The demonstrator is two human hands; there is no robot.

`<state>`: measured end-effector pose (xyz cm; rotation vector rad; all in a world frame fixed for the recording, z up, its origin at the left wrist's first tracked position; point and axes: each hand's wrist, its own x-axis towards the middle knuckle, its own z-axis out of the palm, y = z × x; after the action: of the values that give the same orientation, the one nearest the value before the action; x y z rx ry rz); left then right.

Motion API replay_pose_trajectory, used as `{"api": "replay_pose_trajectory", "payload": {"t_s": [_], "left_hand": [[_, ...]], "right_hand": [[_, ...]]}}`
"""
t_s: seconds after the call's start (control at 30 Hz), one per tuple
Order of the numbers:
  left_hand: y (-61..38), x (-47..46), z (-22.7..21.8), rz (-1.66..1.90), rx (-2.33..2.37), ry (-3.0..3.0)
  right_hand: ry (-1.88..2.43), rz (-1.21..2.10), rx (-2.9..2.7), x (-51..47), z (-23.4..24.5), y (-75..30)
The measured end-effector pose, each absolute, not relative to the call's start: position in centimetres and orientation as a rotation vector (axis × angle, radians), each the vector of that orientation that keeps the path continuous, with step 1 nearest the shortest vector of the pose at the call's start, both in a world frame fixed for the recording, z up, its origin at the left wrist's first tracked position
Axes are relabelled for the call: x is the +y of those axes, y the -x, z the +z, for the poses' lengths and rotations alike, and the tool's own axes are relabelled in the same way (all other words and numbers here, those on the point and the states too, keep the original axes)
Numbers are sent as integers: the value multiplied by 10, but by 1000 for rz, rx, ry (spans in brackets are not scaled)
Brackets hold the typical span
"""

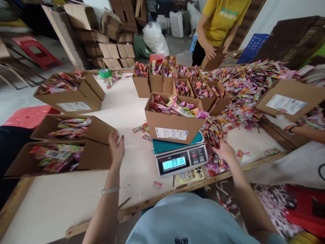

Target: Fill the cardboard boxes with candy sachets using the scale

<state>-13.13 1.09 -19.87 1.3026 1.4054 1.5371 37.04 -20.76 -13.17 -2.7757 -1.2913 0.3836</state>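
A cardboard carton (174, 118) filled with small colourful packets sits on a digital scale (181, 157) in front of me. The scale's lit display reads 391.6. To the left of it, my left hand (117, 147) is open, fingers apart and slightly bent, beside the flap of a filled carton (98, 154); whether it touches the flap I cannot tell. My right hand (225, 151) reaches to the packet heap (214, 134) right of the scale. Its fingers stretch toward the packets, and no packet shows in its grasp.
More filled cartons (73, 96) stand at the left, and several smaller filled boxes (142, 86) behind the scale. A big packet pile (254, 79) covers the back right. One co-worker's gloved hand (281, 120) holds a labelled carton (286, 101); a person in yellow (223, 20) handles a box opposite.
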Motion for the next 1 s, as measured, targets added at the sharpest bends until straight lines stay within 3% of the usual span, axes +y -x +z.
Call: {"api": "replay_pose_trajectory", "payload": {"t_s": [0.13,0.3,0.6,1.0], "left_hand": [[112,-4,-194,1546,1382,-1367],[91,-6,-187,1527,1379,-1299],[106,-19,-185,1598,1430,-1230],[106,-34,-193,1596,1494,-1089]], "right_hand": [[2774,242,-1318,-225,-165,-364],[2524,259,-1379,-212,-175,-400],[2024,491,-1077,-210,-136,-478],[1486,539,-796,-186,-81,-455]]}}
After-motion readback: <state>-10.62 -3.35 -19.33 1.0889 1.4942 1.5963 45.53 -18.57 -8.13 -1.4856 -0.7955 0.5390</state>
